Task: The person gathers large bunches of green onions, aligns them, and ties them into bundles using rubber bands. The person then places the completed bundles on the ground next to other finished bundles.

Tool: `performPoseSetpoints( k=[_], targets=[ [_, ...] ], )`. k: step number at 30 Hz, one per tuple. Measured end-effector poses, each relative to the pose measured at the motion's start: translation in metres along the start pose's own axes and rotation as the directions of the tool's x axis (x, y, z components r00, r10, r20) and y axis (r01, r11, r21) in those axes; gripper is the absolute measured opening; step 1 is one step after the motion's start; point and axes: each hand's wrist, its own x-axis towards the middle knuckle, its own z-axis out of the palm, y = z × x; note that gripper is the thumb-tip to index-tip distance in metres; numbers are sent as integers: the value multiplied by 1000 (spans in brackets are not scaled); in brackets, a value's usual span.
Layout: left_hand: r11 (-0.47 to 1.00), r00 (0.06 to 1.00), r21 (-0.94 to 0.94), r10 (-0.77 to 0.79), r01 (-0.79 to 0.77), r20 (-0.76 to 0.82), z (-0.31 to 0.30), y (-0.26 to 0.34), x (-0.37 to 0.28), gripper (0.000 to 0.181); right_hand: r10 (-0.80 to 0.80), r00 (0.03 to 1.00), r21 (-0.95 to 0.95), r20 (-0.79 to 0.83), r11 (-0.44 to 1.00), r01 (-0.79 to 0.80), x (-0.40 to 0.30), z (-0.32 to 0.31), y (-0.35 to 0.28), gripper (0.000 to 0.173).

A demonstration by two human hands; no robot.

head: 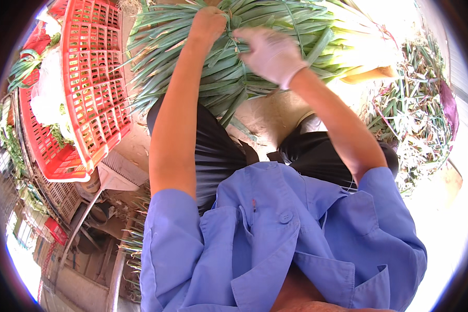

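A large bundle of long green leafy stalks (167, 58), which look like leeks or green onions, lies across in front of me. Its pale ends (358, 43) point right into bright light. My bare left hand (210, 24) is closed at the far side of the leaves, on a thin green leaf strand (229, 24) that runs over the bundle. Close by on the right, my right hand (271, 54) wears a white glove and is blurred. Its fingers reach toward the same strand; whether they pinch anything is unclear. More green ties (296, 27) cross the bundle.
Red plastic crates (97, 78) stand at the left, with a white plastic bag (48, 89) and greens. A dustpan (119, 175) sits below them. Leaf trimmings (417, 113) are heaped at the right. More stalks (134, 241) lie beside my left side.
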Motion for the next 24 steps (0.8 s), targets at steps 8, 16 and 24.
performPoseSetpoints(
  k=[8, 16, 24],
  targets=[
    [998, 873, -17, -42, 57, 486, -60, 50, -22, 30, 151, 960, 504, -237, 864, -11, 10, 63, 21, 20],
    [984, 920, -179, 44, 28, 390, -32, 32, -43, 30, 404, 914, 789, -36, 572, -222, 14, 47, 20, 21],
    [948, 897, 314, -174, 42, 406, -31, 29, -9, 20, 314, 909, 640, -274, 765, -72, 3, 44, 5, 15]
  ],
)
